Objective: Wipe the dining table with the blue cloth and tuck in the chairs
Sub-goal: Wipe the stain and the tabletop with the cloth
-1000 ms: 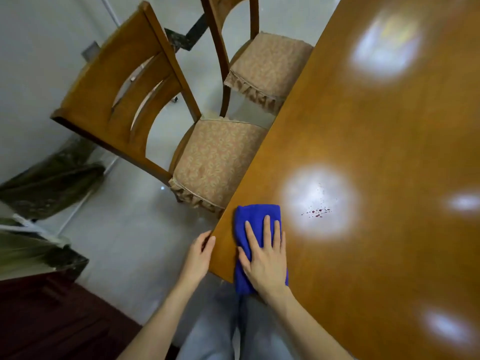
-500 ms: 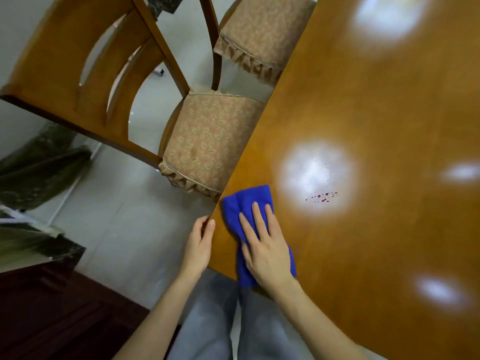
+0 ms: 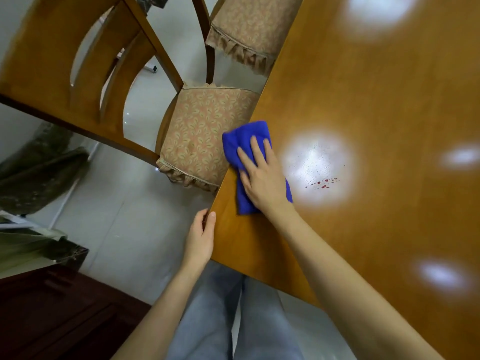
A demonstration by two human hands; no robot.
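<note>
The glossy brown dining table (image 3: 376, 105) fills the right of the head view. A folded blue cloth (image 3: 242, 141) lies on it close to its left edge. My right hand (image 3: 262, 175) presses flat on the cloth with straight, spread fingers. My left hand (image 3: 201, 237) rests against the table's near left corner, fingers along the edge. Small red specks (image 3: 323, 183) dot the tabletop just right of the cloth. A wooden chair (image 3: 78, 74) with a patterned cushion (image 3: 200, 133) stands left of the table, pulled out. A second chair's cushion (image 3: 246, 29) shows further back.
Pale tiled floor (image 3: 117, 216) lies between the chairs and me. A dark wooden cabinet (image 3: 52, 315) stands at the lower left, with dark plastic-wrapped bundles (image 3: 36, 175) beyond it. My legs in light jeans (image 3: 207, 320) stand at the table's near end.
My right hand has slid the blue cloth away from me along the table's left edge. The left hand has stayed at the corner.
</note>
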